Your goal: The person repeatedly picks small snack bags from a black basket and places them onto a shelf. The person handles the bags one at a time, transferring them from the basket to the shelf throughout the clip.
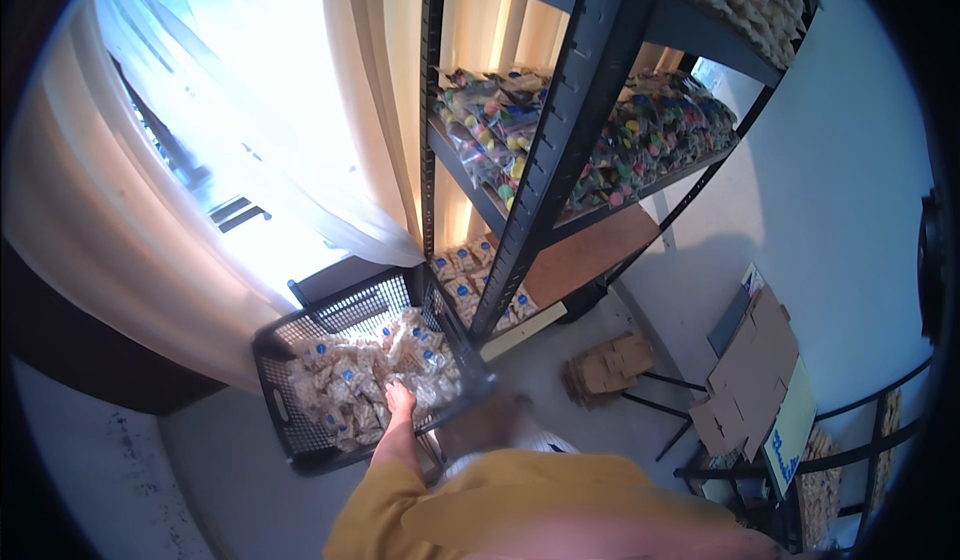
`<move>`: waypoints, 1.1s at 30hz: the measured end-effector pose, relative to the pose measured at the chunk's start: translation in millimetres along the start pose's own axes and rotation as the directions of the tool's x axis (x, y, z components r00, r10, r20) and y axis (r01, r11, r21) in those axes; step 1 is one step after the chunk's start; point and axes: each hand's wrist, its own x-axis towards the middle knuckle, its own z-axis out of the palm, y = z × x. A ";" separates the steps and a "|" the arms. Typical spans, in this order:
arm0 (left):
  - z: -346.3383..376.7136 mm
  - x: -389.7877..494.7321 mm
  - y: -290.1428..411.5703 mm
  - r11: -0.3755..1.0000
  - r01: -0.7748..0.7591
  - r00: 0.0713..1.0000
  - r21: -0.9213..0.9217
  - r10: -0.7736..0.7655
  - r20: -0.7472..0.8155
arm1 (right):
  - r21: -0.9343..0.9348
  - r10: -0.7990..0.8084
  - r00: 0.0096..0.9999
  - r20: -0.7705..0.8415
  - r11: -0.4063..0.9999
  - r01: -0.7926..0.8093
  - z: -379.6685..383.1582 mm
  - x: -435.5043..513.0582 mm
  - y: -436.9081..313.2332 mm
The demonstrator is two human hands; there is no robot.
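My left hand (400, 396) reaches over the near side of a black plastic crate (279, 429) and touches the clear bags inside it. Several small clear bags (352, 365) of pale pieces, some with round blue stickers, are heaped in the crate. My fingertips lie among the bags, so whether they grip one is unclear. My right hand is out of view; only a blurred stretch of what seems to be my right arm shows at the bottom edge.
Right behind the crate stands a dark metal shelving rack (536, 147). Its middle shelf holds bags of colourful pieces (630, 140); stickered bags (465, 282) lie on the lower board. Pale curtains (247, 147) hang at the left. Flattened cardboard (750, 380) and a cardboard stack (607, 369) are on the right.
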 end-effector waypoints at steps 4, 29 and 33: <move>-3.6 0.6 -3.1 0.975 -0.205 0.978 0.084 0.207 -0.006 | -0.087 -0.077 0.997 -0.010 0.993 0.076 -14.7 -15.9 -28.8; -46.1 -52.2 -13.9 0.798 -0.374 0.878 -0.474 0.139 -0.458 | -0.194 -0.521 0.828 0.205 0.808 0.557 -20.9 28.3 -168.6; -71.9 -116.6 27.1 0.233 -0.136 0.958 -0.963 0.280 -0.067 | 0.095 -0.734 0.654 0.181 0.675 0.731 -18.4 -16.8 -271.3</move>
